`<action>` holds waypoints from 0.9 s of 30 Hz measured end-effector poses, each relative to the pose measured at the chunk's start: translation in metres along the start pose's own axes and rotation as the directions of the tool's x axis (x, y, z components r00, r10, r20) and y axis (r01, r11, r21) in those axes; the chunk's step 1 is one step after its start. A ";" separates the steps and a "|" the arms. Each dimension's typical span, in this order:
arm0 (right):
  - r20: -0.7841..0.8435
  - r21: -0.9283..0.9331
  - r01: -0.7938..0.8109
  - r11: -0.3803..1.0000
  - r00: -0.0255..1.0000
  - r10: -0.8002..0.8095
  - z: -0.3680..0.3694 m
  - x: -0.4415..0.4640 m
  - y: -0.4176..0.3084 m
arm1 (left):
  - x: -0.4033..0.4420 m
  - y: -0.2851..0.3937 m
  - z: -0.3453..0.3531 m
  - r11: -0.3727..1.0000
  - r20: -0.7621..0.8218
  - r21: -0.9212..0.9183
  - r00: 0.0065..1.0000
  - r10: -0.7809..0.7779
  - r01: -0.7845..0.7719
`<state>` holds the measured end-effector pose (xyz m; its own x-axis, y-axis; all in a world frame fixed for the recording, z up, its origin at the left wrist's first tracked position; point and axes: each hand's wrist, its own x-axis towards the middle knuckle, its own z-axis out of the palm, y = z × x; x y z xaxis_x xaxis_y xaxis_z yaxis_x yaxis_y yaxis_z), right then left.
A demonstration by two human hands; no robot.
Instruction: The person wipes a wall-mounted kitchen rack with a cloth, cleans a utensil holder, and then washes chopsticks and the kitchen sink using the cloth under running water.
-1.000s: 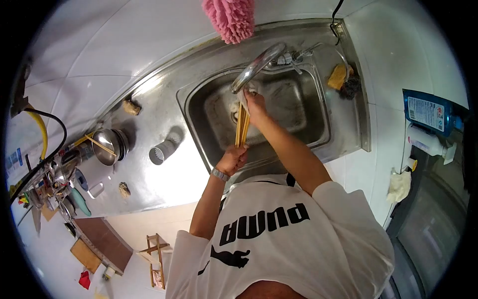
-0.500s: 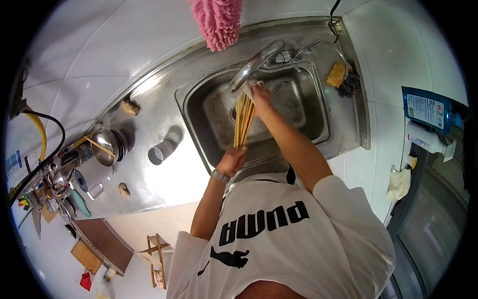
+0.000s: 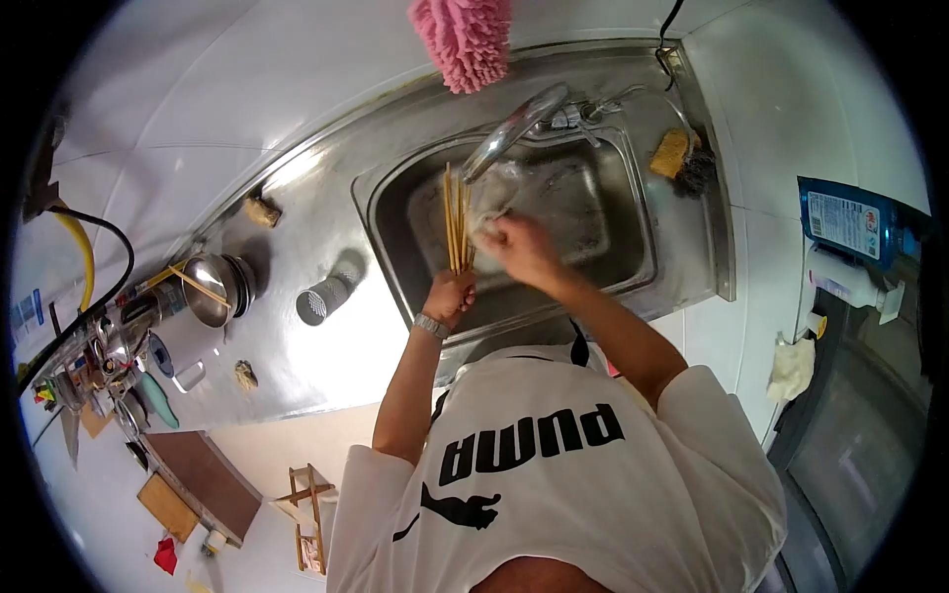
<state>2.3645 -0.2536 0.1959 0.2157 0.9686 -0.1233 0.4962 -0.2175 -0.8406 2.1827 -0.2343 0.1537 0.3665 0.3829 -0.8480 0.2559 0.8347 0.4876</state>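
Observation:
My left hand (image 3: 452, 295), with a watch at the wrist, is closed round the lower ends of a bunch of wooden chopsticks (image 3: 456, 222). Their free ends fan slightly apart over the left part of the steel sink (image 3: 647, 232), pointing at the faucet (image 3: 516, 128). Just right of the bunch, my right hand (image 3: 524, 249) is closed on a crumpled whitish cloth (image 3: 489, 229). The cloth is partly hidden by the fingers and a little blurred. Whether it touches the chopsticks I cannot tell.
Left of the sink a perforated metal cylinder (image 3: 321, 300) lies on the steel counter, with metal bowls (image 3: 210, 289) farther left. A yellow sponge (image 3: 670, 153) and dark scourer (image 3: 697, 173) sit at right. A pink fluffy duster (image 3: 463, 44) hangs above; a blue bottle (image 3: 845, 219) stands right.
My right hand has come down from the far ends of the chopsticks toward my body, with the cloth. The chopsticks now spread more and point farther left; my left hand has shifted slightly left.

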 end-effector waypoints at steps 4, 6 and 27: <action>-0.010 -0.054 -0.017 0.998 1.000 0.017 0.032 0.004 0.013 | 0.001 -0.002 0.008 0.967 0.119 0.144 0.974 0.195 -0.211; -0.055 -0.020 -0.092 0.996 0.994 0.090 0.046 0.011 0.022 | 0.000 -0.006 0.017 0.973 0.066 0.118 0.979 0.191 -0.198; -0.016 0.834 -0.390 0.391 0.691 0.723 0.100 0.062 0.089 | 0.005 -0.029 0.017 0.271 0.034 0.944 0.869 0.493 -0.191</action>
<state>2.3378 -0.2008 0.0609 0.5210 0.5098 -0.6846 -0.5915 -0.3626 -0.7202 2.1923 -0.2627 0.1386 0.4753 0.7309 -0.4898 0.8436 -0.2203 0.4897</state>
